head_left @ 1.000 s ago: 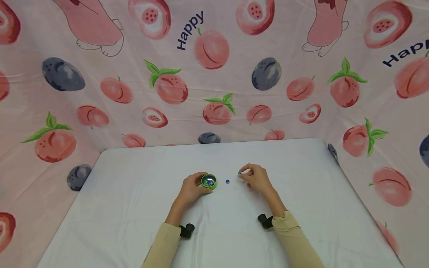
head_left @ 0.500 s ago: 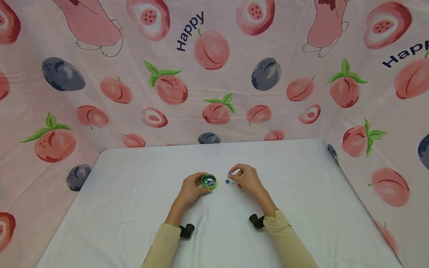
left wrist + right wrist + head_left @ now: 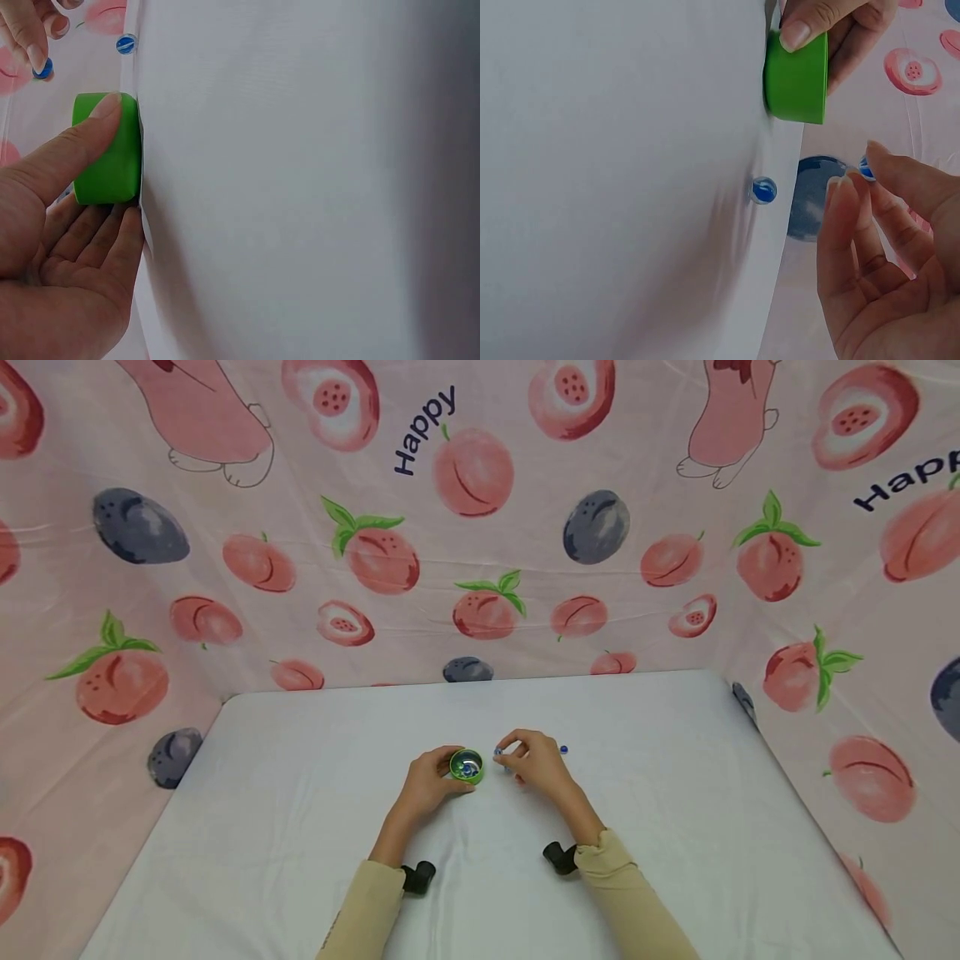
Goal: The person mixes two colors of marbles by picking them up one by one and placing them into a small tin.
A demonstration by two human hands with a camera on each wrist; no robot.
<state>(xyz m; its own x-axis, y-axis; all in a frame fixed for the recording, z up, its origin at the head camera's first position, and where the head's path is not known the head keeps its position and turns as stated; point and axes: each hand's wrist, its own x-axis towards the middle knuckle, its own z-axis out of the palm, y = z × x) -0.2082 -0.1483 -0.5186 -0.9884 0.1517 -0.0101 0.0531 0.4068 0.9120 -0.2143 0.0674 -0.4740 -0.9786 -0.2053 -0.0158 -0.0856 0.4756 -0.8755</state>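
My left hand (image 3: 429,781) holds a small green cup (image 3: 457,779) upright on the table, thumb on one side and fingers on the other. Blue glass marbles (image 3: 468,769) lie inside its shiny interior; how many I cannot tell. Just right of the cup, my right hand (image 3: 537,764) pinches a blue marble (image 3: 866,168) between thumb and fingertips, raised above the table. One loose blue-and-clear marble (image 3: 763,190) sits on the table near the cup, mostly covered by the right hand in the head view. Another blue marble (image 3: 564,749) shows past the right hand's knuckles.
A white cloth (image 3: 315,827) covers the table. Behind and at both sides hangs a pink curtain (image 3: 517,543) printed with peaches and dark fruit. Black wrist cameras (image 3: 418,877) sit beside the cream sleeves (image 3: 637,893).
My right hand has moved left toward the cup with the pinched marble, passing over the loose one. The farther marble has come into sight behind it. My left hand and the cup stay put.
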